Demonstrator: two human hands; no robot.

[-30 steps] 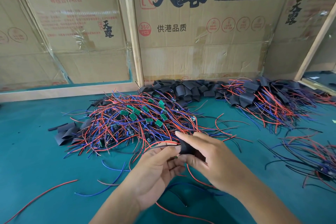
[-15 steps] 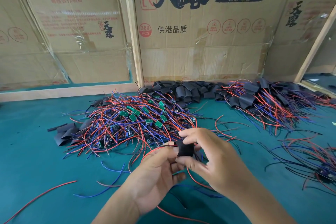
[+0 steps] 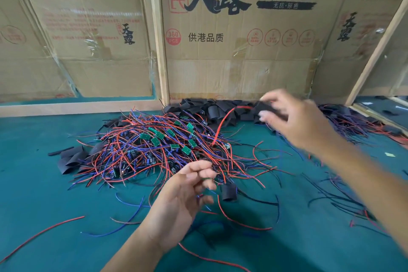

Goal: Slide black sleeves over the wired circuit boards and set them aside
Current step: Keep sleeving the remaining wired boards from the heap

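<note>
Your right hand (image 3: 293,117) is smearing with motion blur, so you are not seeing how its fingers grip the sleeved board (image 3: 268,107); the board inside is staying hidden. The far-right pile (image 3: 362,124) is lying partly behind your forearm and running off the edge. Cardboard boxes (image 3: 231,29) are getting cropped above.

Green table (image 3: 33,183): wired-board heap (image 3: 159,150), black sleeve pile (image 3: 212,108), lone sleeve (image 3: 229,192), loose wires.

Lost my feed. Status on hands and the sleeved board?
Right hand grips sleeved board, blurred, raised over the sleeve pile. Left hand open, holds nothing. Nothing blocking.
</note>
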